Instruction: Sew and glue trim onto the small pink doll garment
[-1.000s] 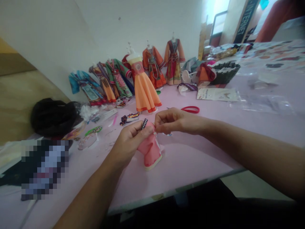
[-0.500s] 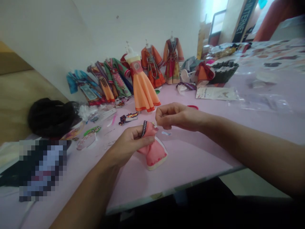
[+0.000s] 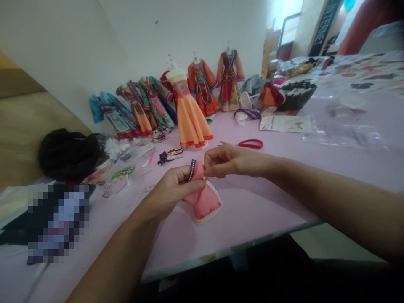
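My left hand (image 3: 172,189) grips the top of a small pink doll skirt (image 3: 205,201) with a cream hem; a dark beaded trim (image 3: 190,170) runs along its upper edge by my thumb. My right hand (image 3: 227,160) is closed in a pinch against that same top edge, fingertips meeting the fabric beside the trim. The skirt's hem rests on the pink table (image 3: 252,210).
Red-handled scissors (image 3: 251,144) lie just beyond my right hand. An orange dress on a small mannequin (image 3: 189,115) stands behind, with several doll robes (image 3: 148,105) along the wall. A black wig (image 3: 69,153), trim scraps (image 3: 172,155), a dark basket (image 3: 296,96) and plastic bags (image 3: 347,134) lie around.
My right hand, lifted slightly away half a second ago, has come back down to pinch the skirt's top edge. The left hand keeps its grip.
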Motion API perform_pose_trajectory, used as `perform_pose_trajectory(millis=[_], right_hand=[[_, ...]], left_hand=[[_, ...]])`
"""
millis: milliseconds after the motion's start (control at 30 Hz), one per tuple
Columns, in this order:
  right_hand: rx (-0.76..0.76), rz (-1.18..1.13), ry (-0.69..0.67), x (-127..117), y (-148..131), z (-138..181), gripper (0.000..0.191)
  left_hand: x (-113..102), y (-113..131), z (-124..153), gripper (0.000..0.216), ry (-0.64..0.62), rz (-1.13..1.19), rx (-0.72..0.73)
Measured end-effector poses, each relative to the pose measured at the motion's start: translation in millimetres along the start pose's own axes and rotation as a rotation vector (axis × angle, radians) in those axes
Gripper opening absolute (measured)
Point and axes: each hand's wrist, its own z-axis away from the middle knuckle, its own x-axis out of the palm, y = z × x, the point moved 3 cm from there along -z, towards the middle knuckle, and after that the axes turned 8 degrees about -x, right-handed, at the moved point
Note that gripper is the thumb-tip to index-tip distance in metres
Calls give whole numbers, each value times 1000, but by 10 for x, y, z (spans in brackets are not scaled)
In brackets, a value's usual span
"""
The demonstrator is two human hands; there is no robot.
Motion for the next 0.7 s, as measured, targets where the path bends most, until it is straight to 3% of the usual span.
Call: perform_pose_trajectory(millis=[700], right_hand=[[-20, 3, -8, -37, 12, 12, 24]], left_hand=[[17, 1, -2, 28, -35, -25, 35]])
